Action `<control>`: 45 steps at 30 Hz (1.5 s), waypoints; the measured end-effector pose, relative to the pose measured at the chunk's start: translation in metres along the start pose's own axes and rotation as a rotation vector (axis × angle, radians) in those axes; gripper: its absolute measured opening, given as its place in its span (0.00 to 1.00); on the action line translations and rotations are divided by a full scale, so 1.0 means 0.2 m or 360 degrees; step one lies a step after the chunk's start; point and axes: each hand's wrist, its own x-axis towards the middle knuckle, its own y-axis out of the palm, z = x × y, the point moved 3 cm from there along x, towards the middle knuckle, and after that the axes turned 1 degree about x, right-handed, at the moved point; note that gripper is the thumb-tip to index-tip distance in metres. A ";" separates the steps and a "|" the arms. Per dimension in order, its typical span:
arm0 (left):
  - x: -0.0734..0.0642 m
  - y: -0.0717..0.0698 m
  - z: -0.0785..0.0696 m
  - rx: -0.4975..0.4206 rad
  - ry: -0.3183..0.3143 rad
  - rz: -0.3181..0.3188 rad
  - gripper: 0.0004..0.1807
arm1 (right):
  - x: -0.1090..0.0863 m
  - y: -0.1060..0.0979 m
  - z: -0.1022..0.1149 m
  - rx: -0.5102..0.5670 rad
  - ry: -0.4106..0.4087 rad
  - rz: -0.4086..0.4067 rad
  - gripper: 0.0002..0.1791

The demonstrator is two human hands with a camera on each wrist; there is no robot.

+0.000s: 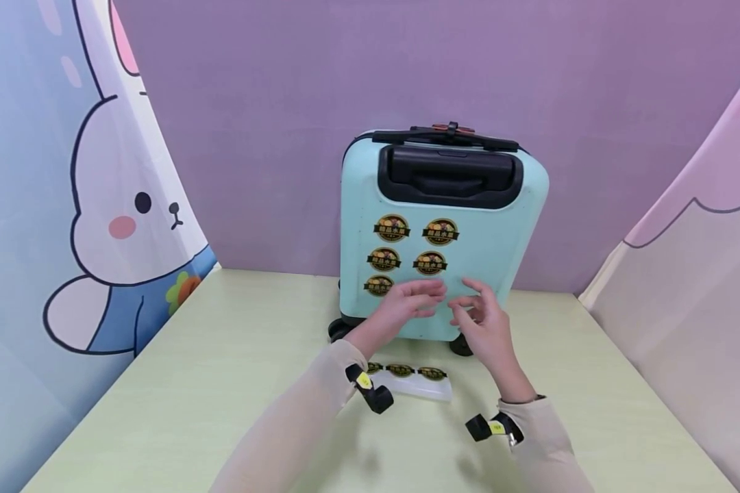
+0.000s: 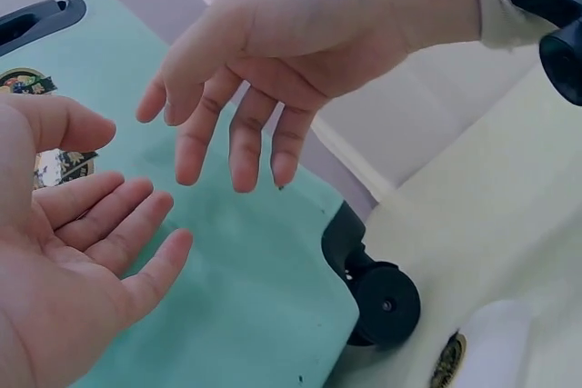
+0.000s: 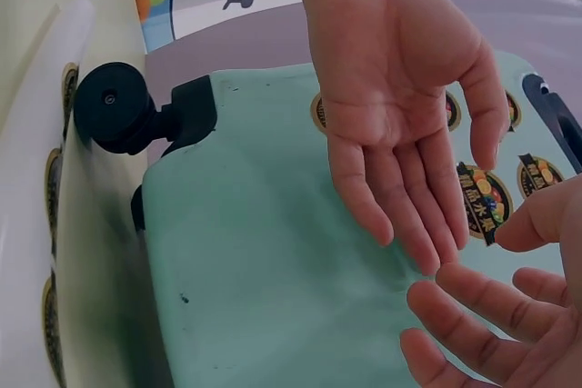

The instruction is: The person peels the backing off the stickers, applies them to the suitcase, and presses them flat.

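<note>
A mint-green suitcase [image 1: 499,239] stands upright, bearing several round black-and-gold fruit stickers [image 1: 440,232] in two columns. Before its lower part is my left hand [image 1: 410,299], fingers extended and relaxed, overlapping one sticker in the head view. My right hand [image 1: 484,325] is just to the right, with its fingers loosely bent and apart. Nothing shows between the fingers of either hand in the wrist views. Whether the fingertips touch the suitcase, I cannot tell. A white backing sheet [image 1: 432,392] with a row of similar stickers lies on the table in front, partly hidden by the left arm.
The pale table [image 1: 240,363] extends to both sides. Black wheels [image 1: 460,345] support the suitcase, whose black handle recess [image 1: 450,178] is near its top. A purple backdrop [image 1: 253,137] hangs behind, and a rabbit-print curtain [image 1: 117,185] at the left.
</note>
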 end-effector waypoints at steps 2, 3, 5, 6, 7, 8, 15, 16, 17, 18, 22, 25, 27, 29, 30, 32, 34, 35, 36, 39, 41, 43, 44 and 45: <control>-0.01 -0.01 0.01 0.0007 -0.0012 0.0003 0.24 | 0.00 0.00 0.00 -0.0020 -0.0011 -0.0003 0.26; -0.02 -0.01 0.02 0.0007 -0.0018 0.0003 0.24 | -0.01 0.00 -0.01 -0.0030 -0.0016 -0.0003 0.26; -0.03 -0.01 0.04 0.0014 -0.0029 -0.0003 0.23 | -0.01 0.01 -0.01 -0.0049 -0.0022 0.0000 0.25; -0.04 -0.01 0.05 0.0020 -0.0034 -0.0009 0.23 | -0.01 0.01 -0.01 -0.0054 -0.0023 0.0003 0.25; -0.05 -0.01 0.05 0.0028 -0.0036 -0.0009 0.23 | -0.02 0.01 -0.02 -0.0058 -0.0022 0.0007 0.25; -0.05 -0.02 0.06 0.0036 -0.0038 -0.0010 0.23 | -0.02 0.01 -0.02 -0.0057 -0.0025 0.0011 0.24; -0.11 -0.04 0.12 0.0124 -0.0054 0.0069 0.23 | -0.05 0.03 -0.05 -0.0056 -0.0040 0.0048 0.21; -0.12 -0.05 0.13 0.0137 -0.0058 0.0073 0.23 | -0.06 0.03 -0.06 -0.0059 -0.0043 0.0055 0.21; -0.13 -0.05 0.14 0.0142 -0.0062 0.0072 0.23 | -0.06 0.04 -0.06 -0.0061 -0.0043 0.0062 0.20; -0.13 -0.05 0.15 0.0150 -0.0060 0.0071 0.23 | -0.07 0.04 -0.07 -0.0061 -0.0043 0.0071 0.20; -0.17 -0.08 0.19 0.0183 -0.0104 0.0046 0.22 | -0.10 0.05 -0.09 -0.0078 -0.0074 0.0119 0.16; -0.20 -0.11 0.23 0.0210 -0.0143 0.0014 0.21 | -0.12 0.06 -0.10 -0.0113 -0.0090 0.0164 0.12; -0.22 -0.14 0.24 0.0237 -0.0150 -0.0010 0.21 | -0.13 0.07 -0.11 -0.0147 -0.0088 0.0204 0.10; -0.25 -0.17 0.26 0.0274 -0.0149 -0.0037 0.20 | -0.14 0.08 -0.13 -0.0183 -0.0081 0.0249 0.08; -0.26 -0.19 0.26 0.0289 -0.0145 -0.0046 0.20 | -0.14 0.09 -0.14 -0.0205 -0.0083 0.0271 0.07; -0.29 -0.22 0.28 0.0317 -0.0146 -0.0069 0.20 | -0.15 0.10 -0.15 -0.0240 -0.0092 0.0319 0.06; -0.33 -0.26 0.30 0.0321 -0.0155 -0.0090 0.20 | -0.16 0.11 -0.16 -0.0274 -0.0102 0.0357 0.06; -0.34 -0.28 0.31 0.0319 -0.0160 -0.0099 0.20 | -0.16 0.11 -0.17 -0.0287 -0.0108 0.0377 0.06; -0.36 -0.30 0.32 0.0306 -0.0168 -0.0111 0.20 | -0.17 0.11 -0.17 -0.0300 -0.0109 0.0396 0.06; -0.40 -0.35 0.35 0.0233 -0.0211 -0.0137 0.20 | -0.18 0.12 -0.17 -0.0325 -0.0097 0.0436 0.06; -0.43 -0.36 0.37 0.0186 -0.0251 -0.0148 0.20 | -0.19 0.12 -0.18 -0.0334 -0.0082 0.0459 0.06; -0.45 -0.37 0.39 0.0138 -0.0289 -0.0154 0.21 | -0.19 0.12 -0.18 -0.0338 -0.0067 0.0472 0.06; -0.47 -0.36 0.40 0.0122 -0.0304 -0.0156 0.21 | -0.20 0.13 -0.18 -0.0342 -0.0063 0.0481 0.06; -0.48 -0.36 0.41 0.0111 -0.0316 -0.0161 0.21 | -0.20 0.13 -0.18 -0.0344 -0.0059 0.0488 0.06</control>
